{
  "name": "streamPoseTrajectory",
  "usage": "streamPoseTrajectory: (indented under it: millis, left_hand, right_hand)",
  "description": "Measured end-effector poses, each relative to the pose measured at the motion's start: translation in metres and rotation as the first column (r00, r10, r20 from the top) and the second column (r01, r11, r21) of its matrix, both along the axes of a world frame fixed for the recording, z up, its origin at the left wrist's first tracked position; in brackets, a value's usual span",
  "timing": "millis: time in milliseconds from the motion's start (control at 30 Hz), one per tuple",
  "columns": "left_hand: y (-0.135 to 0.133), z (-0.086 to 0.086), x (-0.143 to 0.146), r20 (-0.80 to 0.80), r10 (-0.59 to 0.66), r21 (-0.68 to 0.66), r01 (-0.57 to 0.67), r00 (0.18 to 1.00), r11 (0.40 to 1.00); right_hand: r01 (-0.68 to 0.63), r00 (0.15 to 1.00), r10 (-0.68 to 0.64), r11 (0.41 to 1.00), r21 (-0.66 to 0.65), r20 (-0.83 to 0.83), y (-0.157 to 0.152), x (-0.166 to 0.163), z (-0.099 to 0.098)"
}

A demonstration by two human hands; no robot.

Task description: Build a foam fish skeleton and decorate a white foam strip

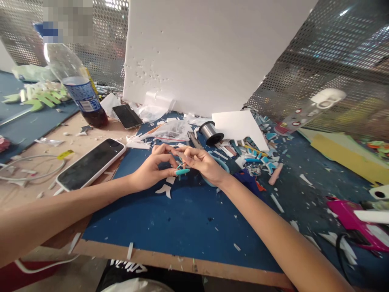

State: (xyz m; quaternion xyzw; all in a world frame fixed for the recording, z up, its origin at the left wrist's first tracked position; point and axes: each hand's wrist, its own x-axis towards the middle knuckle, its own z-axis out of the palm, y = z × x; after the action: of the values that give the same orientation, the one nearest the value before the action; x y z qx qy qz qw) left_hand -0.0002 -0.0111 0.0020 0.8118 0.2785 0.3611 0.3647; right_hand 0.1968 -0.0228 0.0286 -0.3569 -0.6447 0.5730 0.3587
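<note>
Both of my hands meet over the blue cutting mat (188, 219). My left hand (153, 168) is curled, its fingertips pinched on a small teal piece (182, 172). My right hand (202, 161) is also closed in a pinch, its fingers touching the same small piece and a thin orange bit beside it. A white cut-out shape (165, 189) lies on the mat just under my left hand. A spool of thin wire (210, 133) stands a little behind my right hand.
A phone in a white case (91, 163) lies left of my hands, a second dark phone (127, 116) and a plastic bottle (79, 87) behind it. A big white foam board (209, 52) leans at the back. Foam scraps (258, 156) litter the right; a pink glue gun (355, 221) lies far right.
</note>
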Motion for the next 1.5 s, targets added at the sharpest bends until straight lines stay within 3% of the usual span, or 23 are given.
streamPoseTrajectory:
  millis: [233,433,1500]
  left_hand:
    - [-0.0001,0.0008,0.0008,0.011,0.006,0.008,-0.006,1.000,1.000]
    - [0.0003,0.0007,-0.0001,0.009,-0.004,-0.001,0.004,1.000,1.000]
    - [-0.0006,0.0022,0.0010,0.001,0.010,0.008,-0.010,1.000,1.000]
  right_hand:
    - [0.010,1.000,-0.010,0.999,0.034,-0.002,0.0025,0.0011,-0.0047]
    - [-0.022,0.997,0.019,0.999,-0.035,-0.078,0.0028,0.0017,-0.0062]
    - [0.005,1.000,-0.005,1.000,-0.003,-0.020,0.0006,-0.0003,-0.0012]
